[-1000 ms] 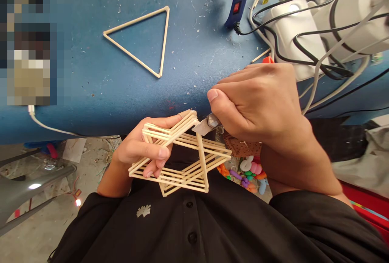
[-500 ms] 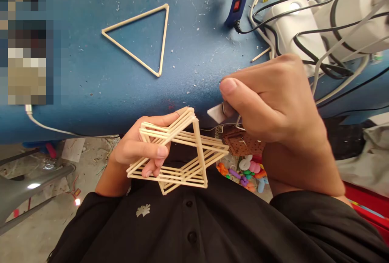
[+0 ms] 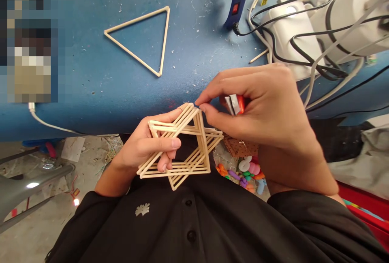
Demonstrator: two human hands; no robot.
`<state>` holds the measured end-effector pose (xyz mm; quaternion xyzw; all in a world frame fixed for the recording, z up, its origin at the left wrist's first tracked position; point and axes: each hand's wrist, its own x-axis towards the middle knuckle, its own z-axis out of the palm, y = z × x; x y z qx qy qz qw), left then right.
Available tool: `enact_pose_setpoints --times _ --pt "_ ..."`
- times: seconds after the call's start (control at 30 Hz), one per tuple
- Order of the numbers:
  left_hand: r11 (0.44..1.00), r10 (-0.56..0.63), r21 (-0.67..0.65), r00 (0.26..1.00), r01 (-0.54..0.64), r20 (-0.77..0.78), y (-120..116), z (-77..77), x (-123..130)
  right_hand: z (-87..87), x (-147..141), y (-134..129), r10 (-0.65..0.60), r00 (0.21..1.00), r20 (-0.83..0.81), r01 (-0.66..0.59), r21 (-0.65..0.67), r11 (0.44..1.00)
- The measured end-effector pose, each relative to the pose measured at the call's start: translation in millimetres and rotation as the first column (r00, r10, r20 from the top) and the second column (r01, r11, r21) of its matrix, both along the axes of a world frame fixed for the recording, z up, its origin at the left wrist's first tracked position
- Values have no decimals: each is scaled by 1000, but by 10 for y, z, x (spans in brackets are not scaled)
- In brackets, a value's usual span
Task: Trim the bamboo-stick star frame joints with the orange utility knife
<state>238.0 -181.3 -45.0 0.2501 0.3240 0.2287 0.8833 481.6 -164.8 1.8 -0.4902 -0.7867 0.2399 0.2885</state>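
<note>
My left hand (image 3: 152, 145) grips a star-shaped frame of stacked wooden sticks (image 3: 191, 169), its thumb on the near face and other fingers reaching through the gaps. My right hand (image 3: 258, 101) is closed around what looks like a utility knife (image 3: 235, 105), with an orange body and a flat silvery end; most of it is hidden in the palm. The right thumb and forefinger pinch together at the frame's top corner; whether something small sits between them I cannot make out. Beyond the hands, a single stick triangle (image 3: 133, 18) lies flat on the blue table.
The blue table (image 3: 194, 44) carries a dark blue glue gun (image 3: 238, 1), a white power strip (image 3: 291, 28), tangled cables and loose sticks. At the left, a white cable (image 3: 48, 125) hangs over the edge. Colourful balloon pieces (image 3: 249, 169) lie below.
My right hand has moved left to the frame's top corner, and its thumb and forefinger now pinch there. The knife has turned within the palm. The frame has shifted slightly right and tilted.
</note>
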Motion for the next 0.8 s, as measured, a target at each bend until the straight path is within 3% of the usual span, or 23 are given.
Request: enact_pose_setpoints --times 0.13,0.27,0.37,0.6,0.8 --pt "1000 13 8 1000 -13 9 12 -1 25 11 31 -8 4 1000 12 -3 -35 999" --pt "1000 12 11 1000 -12 -7 11 -18 47 -14 31 -43 -23 998 56 22 28 999" --pt "1000 17 26 999 -16 -47 4 -42 64 -38 26 -56 -53 989 140 41 86 995" --pt "1000 1 26 995 2 -96 -6 -60 100 -60 17 -8 -11 950 313 -12 71 997" --pt "991 121 67 987 -114 -106 -120 -53 137 -151 40 -41 -10 981 195 -46 283 958"
